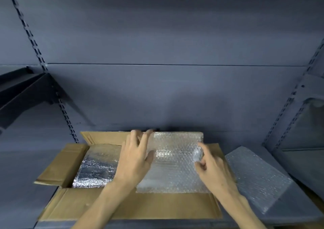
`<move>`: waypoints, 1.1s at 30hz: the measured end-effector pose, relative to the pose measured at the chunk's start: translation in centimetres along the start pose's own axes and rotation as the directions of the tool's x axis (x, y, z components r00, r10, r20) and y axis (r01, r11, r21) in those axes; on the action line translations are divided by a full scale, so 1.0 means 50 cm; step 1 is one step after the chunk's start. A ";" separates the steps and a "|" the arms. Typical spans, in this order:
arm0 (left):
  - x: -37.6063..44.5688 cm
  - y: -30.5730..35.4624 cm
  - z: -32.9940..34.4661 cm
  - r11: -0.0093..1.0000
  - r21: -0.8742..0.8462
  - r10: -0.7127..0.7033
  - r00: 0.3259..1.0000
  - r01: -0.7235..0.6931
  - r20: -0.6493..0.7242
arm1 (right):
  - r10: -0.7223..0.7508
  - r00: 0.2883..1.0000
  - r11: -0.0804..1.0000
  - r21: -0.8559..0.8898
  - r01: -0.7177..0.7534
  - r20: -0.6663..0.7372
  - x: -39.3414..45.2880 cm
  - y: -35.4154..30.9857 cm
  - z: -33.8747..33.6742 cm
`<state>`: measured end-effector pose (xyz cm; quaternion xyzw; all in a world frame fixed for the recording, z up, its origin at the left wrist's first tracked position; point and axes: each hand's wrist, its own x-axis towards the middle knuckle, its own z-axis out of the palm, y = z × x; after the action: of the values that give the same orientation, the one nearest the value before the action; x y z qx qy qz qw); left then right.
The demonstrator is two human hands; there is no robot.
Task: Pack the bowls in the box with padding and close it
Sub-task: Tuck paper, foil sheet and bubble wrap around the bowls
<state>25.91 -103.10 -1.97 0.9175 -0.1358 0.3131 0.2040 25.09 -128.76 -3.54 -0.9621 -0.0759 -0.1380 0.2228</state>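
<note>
Padding step: left hand (135, 160) flat, fingers spread, right hand (208, 162) pinching clear bubble-wrap sheet (173, 165) over open brown cardboard box (122, 204), lower centre. Next: tuck sheet, fold flaps.

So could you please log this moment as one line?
box open | left hand, right hand laying bubble wrap inside | spare wrap right | bowls unseen

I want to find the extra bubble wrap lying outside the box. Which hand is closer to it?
Right. The right hand is beside the spare bubble wrap; the left hand is farther away, over the box.
</note>
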 end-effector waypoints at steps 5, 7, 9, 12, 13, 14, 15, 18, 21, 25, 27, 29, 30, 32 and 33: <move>-0.001 -0.010 0.009 0.970 -0.158 0.239 0.822 -0.183 0.517 | -0.045 0.999 0.997 -0.058 0.046 0.029 0.022 0.012 -0.001; -0.002 -0.018 0.024 0.984 -0.154 0.169 0.754 -0.092 0.635 | -0.028 0.998 0.995 -0.097 0.033 0.059 0.018 0.011 0.003; -0.002 -0.027 0.036 0.986 -0.121 0.166 0.723 -0.115 0.670 | -0.017 0.998 0.988 -0.155 0.026 0.063 0.015 0.013 0.004; 0.002 -0.035 0.047 0.984 -0.134 0.176 0.698 -0.115 0.694 | -0.119 0.993 0.978 -0.170 0.121 0.021 0.020 0.015 0.004; 0.004 -0.036 0.048 0.983 -0.151 0.180 0.693 -0.103 0.698 | -0.186 0.981 0.974 -0.119 0.192 0.063 0.023 0.012 0.002; 0.007 -0.037 0.048 0.981 -0.172 0.183 0.690 -0.085 0.700 | -0.255 0.955 0.963 -0.049 0.265 0.151 0.029 0.009 0.000; 0.010 -0.039 0.048 0.978 -0.197 0.185 0.686 -0.062 0.704 | -0.314 0.911 0.947 0.020 0.321 0.266 0.037 0.005 0.000; 0.022 -0.045 0.041 0.968 -0.249 0.183 0.634 0.015 0.751 | -0.333 0.761 0.933 0.077 0.352 0.557 0.070 -0.001 -0.007; 0.026 -0.053 0.043 0.974 -0.226 0.186 0.558 0.004 0.809 | -0.275 0.701 0.930 -0.003 0.367 0.658 0.095 0.002 -0.013; 0.015 -0.060 0.059 0.988 -0.124 0.152 0.506 -0.090 0.849 | -0.205 0.672 0.911 -0.113 0.397 0.712 0.098 0.007 -0.001; 0.012 -0.057 0.065 0.989 -0.088 0.134 0.493 -0.115 0.859 | -0.199 0.657 0.901 -0.128 0.414 0.727 0.101 0.006 0.001; 0.015 -0.053 0.064 0.991 -0.062 0.110 0.480 -0.116 0.870 | -0.191 0.645 0.893 -0.142 0.428 0.740 0.112 0.002 -0.001; 0.020 -0.048 0.062 0.992 -0.052 0.102 0.472 -0.118 0.875 | -0.172 0.639 0.895 -0.152 0.420 0.750 0.119 -0.002 -0.004; 0.032 -0.038 0.056 0.990 -0.043 0.102 0.460 -0.136 0.882 | -0.129 0.614 0.899 -0.169 0.404 0.779 0.135 -0.012 -0.009; 0.041 -0.032 0.055 0.988 -0.039 0.105 0.453 -0.151 0.886 | -0.113 0.595 0.899 -0.173 0.403 0.796 0.142 -0.018 -0.010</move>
<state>29.52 -103.19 -3.10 0.9382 -0.2833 -0.1899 0.0593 31.55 -127.58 -0.64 -0.9287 -0.2795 0.2427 -0.0209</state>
